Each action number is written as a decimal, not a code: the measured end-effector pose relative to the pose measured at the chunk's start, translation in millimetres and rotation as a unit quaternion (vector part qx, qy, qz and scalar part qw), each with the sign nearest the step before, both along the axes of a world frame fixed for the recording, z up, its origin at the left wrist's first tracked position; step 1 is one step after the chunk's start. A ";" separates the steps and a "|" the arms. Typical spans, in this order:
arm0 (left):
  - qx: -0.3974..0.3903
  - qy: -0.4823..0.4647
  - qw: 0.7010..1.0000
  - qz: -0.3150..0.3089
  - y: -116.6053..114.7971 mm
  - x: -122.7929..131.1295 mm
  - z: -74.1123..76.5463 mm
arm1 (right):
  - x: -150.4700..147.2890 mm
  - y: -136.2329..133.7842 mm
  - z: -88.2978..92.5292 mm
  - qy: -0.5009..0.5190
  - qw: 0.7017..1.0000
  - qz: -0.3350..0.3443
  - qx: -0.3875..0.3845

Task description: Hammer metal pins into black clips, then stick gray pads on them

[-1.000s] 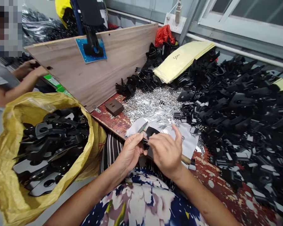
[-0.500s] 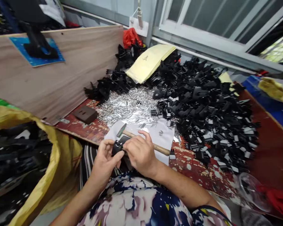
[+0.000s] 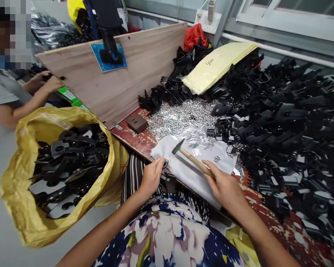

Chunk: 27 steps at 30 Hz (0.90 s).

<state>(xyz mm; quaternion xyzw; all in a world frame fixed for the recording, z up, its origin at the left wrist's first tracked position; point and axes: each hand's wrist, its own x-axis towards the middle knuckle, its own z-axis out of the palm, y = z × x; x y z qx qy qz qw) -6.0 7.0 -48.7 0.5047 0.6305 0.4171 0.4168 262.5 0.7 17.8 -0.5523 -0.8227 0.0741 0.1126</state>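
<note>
My right hand (image 3: pixel 221 183) is closed around the wooden handle of a small hammer (image 3: pixel 193 158), whose green-marked metal head lies over the pale cloth (image 3: pixel 200 187). My left hand (image 3: pixel 151 174) pinches a small black plastic part (image 3: pixel 166 163) at the near edge of the cloth; the fingers hide much of it. Beyond the hammer head spreads a heap of shiny metal pins (image 3: pixel 180 118), with a few loose pins lying on the cloth.
Black plastic parts (image 3: pixel 284 118) are piled on the right, under yellow sheets (image 3: pixel 219 66). A brown block (image 3: pixel 137 124) sits by the wooden board (image 3: pixel 144 55). At left stands a yellow sack (image 3: pixel 13 185) of black parts. Another person's hands (image 3: pixel 51 83) work behind the board.
My right hand has left the black part and taken hold of the hammer. My left hand keeps the part, now lower by the cloth's edge. The view has swung left, bringing another person into sight.
</note>
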 end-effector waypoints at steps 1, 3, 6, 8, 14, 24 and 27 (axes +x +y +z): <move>0.009 0.008 1.000 0.001 0.8 -0.5 -1.9 | 4.2 -5.0 3.6 0.032 0.999 0.016 0.035; 0.018 0.016 1.000 0.007 1.0 -2.0 -3.6 | 7.3 -13.9 5.6 0.080 0.991 0.038 0.097; 0.023 0.023 0.999 0.016 0.1 -3.1 -3.7 | 0.6 -22.5 -4.3 0.063 0.987 0.069 0.132; 0.025 0.023 0.999 0.020 -0.2 -3.0 -3.7 | -4.8 -25.4 -13.1 0.016 0.988 0.089 0.124; 0.027 0.006 0.999 0.017 1.1 -3.2 -5.9 | -5.6 -30.1 -18.2 0.030 0.989 0.063 0.129; -0.004 -0.099 0.994 0.038 -4.7 -14.9 22.5 | -26.5 10.3 -19.5 0.033 0.995 0.053 0.074; -0.004 -0.196 0.979 0.052 -3.1 -8.3 36.9 | -41.4 13.9 -3.0 0.113 0.985 0.090 0.090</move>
